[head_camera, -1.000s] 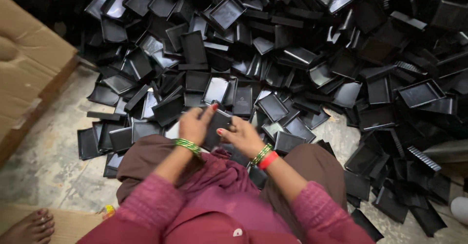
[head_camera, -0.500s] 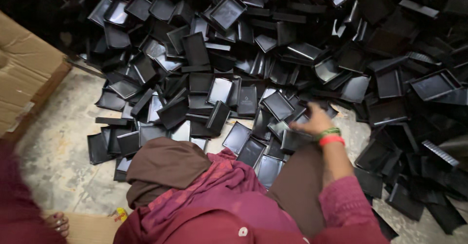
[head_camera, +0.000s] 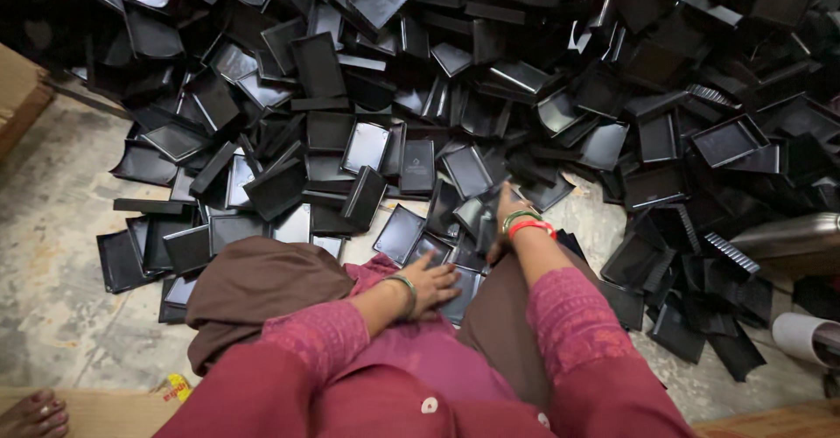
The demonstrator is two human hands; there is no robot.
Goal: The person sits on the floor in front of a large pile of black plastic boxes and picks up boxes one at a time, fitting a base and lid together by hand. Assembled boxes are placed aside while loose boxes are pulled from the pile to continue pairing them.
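I see my left hand (head_camera: pixel 433 285) lying flat, fingers spread, on a black tray (head_camera: pixel 462 282) between my knees; the grip is open, pressing rather than clasping. My right hand (head_camera: pixel 507 215) reaches forward into the near edge of the pile (head_camera: pixel 490 79). Its fingers are hidden among the trays, so I cannot tell whether that grip is closed on anything.

Materials: the trays are thin, glossy black plastic, shallow rectangles with raised rims; some show ribbed edges, e.g. one at the right (head_camera: pixel 731 252). They lie tumbled at all angles, many overlapping, a few on edge. The floor (head_camera: pixel 61 228) is rough, mottled grey concrete, dusty.

Edges and room: the pile fills the upper and right parts of the view. Bare floor shows at the left and in a small patch just beyond my right hand. The trays thin out towards my knees, with single ones lying flat there.

Other items: a brown cardboard box (head_camera: pixel 17 97) at the far left edge; a small yellow and red wrapper (head_camera: pixel 178 388) on the floor by my left leg; a white roll (head_camera: pixel 805 337) and a metal cylinder (head_camera: pixel 787 235) at the right edge. A bare foot (head_camera: pixel 33 413) shows at the bottom left corner.
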